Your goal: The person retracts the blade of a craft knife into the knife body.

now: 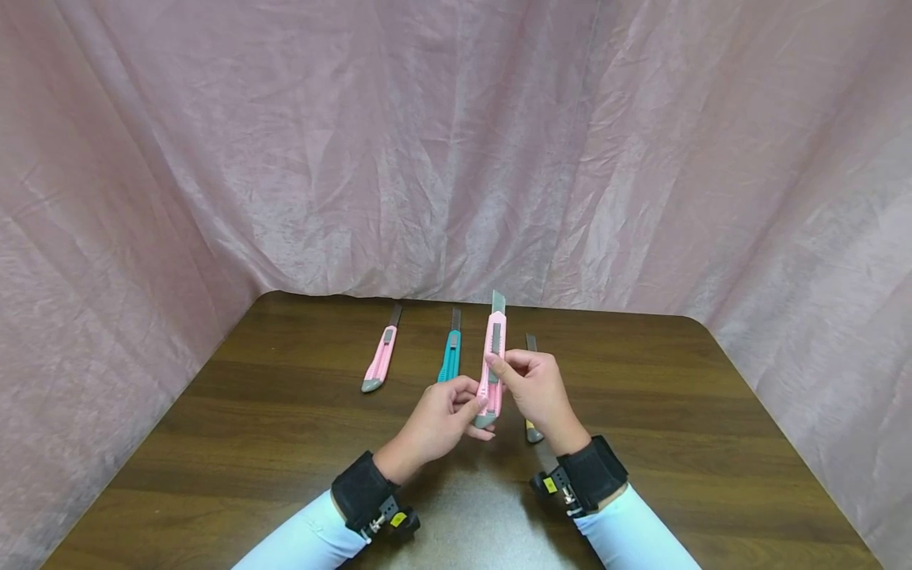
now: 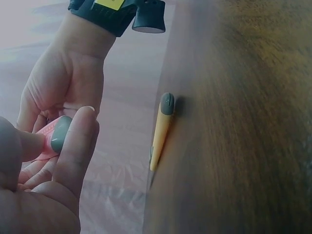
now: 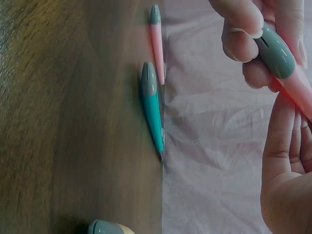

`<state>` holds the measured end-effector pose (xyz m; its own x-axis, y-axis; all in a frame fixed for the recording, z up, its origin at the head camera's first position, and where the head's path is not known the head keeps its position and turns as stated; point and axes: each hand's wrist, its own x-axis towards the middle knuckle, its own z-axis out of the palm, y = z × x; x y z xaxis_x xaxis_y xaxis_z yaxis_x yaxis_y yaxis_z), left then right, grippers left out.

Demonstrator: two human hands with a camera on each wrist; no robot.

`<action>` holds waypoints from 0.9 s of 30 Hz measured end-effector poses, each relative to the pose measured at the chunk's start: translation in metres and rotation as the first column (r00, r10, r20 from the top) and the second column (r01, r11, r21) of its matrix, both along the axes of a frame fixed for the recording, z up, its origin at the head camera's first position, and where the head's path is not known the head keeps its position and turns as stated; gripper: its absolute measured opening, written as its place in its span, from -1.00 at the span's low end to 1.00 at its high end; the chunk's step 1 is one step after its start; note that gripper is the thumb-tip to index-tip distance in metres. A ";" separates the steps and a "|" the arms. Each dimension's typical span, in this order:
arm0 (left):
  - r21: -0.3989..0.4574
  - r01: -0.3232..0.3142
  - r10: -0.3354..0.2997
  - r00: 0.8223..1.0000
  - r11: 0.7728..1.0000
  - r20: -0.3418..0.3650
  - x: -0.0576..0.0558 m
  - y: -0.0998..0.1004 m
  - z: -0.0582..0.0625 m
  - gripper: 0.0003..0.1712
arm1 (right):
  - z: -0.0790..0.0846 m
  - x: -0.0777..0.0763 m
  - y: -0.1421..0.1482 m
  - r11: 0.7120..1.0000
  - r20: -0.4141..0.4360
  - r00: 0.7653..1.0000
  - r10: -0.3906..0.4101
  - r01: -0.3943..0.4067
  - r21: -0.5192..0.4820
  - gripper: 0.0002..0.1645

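A pink utility knife (image 1: 495, 336) is held up over the table, tilted slightly right, a length of flat blade (image 1: 498, 302) out at its top. My left hand (image 1: 435, 419) pinches its lower end near the grey end cap (image 3: 276, 52), thumb in front. My right hand (image 1: 540, 389) grips the middle of the body from the right, thumb across the front by the slider track. Behind the hands lie a second pink utility knife (image 1: 381, 360), a teal one (image 1: 451, 352) partly covered by my left hand, and a yellow one (image 2: 162, 131) mostly covered by my right hand in the head view.
All three lying knives have blades out, pointing toward the back edge of the brown wooden table (image 1: 249, 427). A pale pink curtain (image 1: 427, 158) hangs behind and at both sides. Black wrist straps (image 1: 593, 475) with small cameras sit on both wrists.
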<state>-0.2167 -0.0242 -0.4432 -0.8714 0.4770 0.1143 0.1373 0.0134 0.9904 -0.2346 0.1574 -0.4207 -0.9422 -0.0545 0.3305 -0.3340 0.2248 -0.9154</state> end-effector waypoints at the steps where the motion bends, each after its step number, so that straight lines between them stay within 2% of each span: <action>1: 0.000 0.001 -0.001 1.000 1.000 0.000 0.000 0.000 0.000 -0.78 | 0.000 0.000 0.000 1.000 0.002 1.000 0.000 0.000 -0.004 -0.69; 10: 0.011 0.003 -0.003 1.000 1.000 -0.008 -0.002 0.000 -0.001 -0.76 | -0.001 -0.002 0.000 1.000 -0.003 1.000 0.020 -0.020 0.001 -0.74; 19: 0.008 0.007 -0.007 1.000 1.000 -0.015 -0.003 -0.002 0.003 -0.74 | 0.000 -0.002 0.000 0.996 0.044 0.999 0.014 -0.010 -0.084 -0.69; 27: 0.008 -0.002 0.002 1.000 1.000 -0.019 -0.002 0.000 0.003 -0.77 | 0.000 -0.003 0.000 0.998 0.055 0.998 -0.002 0.006 -0.067 -0.66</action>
<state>-0.2183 -0.0246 -0.4404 -0.8698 0.4745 0.1349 0.1565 0.0061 0.9877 -0.2372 0.1574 -0.4204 -0.9593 -0.0299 0.2807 -0.2817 0.1633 -0.9455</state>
